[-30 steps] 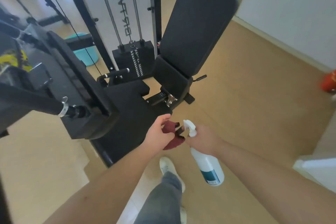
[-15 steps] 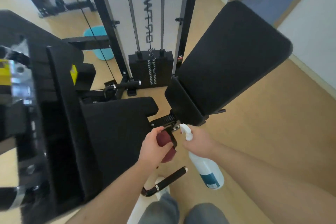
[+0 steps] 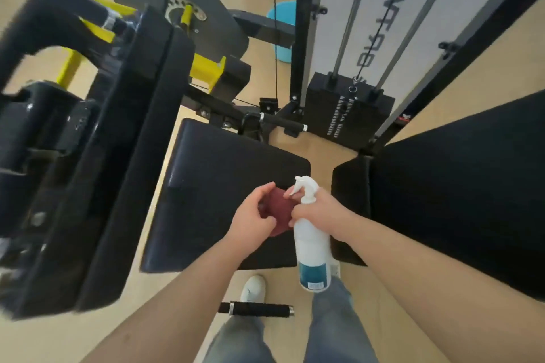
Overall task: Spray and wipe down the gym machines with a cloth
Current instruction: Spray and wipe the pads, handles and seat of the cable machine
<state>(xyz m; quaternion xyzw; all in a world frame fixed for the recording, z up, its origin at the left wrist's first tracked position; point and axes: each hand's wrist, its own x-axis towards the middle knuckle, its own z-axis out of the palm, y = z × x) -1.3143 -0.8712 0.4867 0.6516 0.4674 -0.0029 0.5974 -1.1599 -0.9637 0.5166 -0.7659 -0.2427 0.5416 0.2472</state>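
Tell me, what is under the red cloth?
The black seat pad lies below the red cloth, which the left hand holds. The patch of pad right beneath them is hidden.

Gym, weight stack [image 3: 348, 110], padded seat [image 3: 224, 174]

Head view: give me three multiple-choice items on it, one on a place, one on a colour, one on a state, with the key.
1. Where is the blue bucket? A. in a hand B. on the floor beside the black upright C. on a table
2. What colour is the cloth? A. yellow B. white C. dark red
3. What is the right hand doing? A. gripping the spray bottle B. hanging empty C. pressing a wall
Key: 1 B, it stands on the floor; 2 C, dark red shows in the left hand; 3 A, fingers wrap the bottle's neck.
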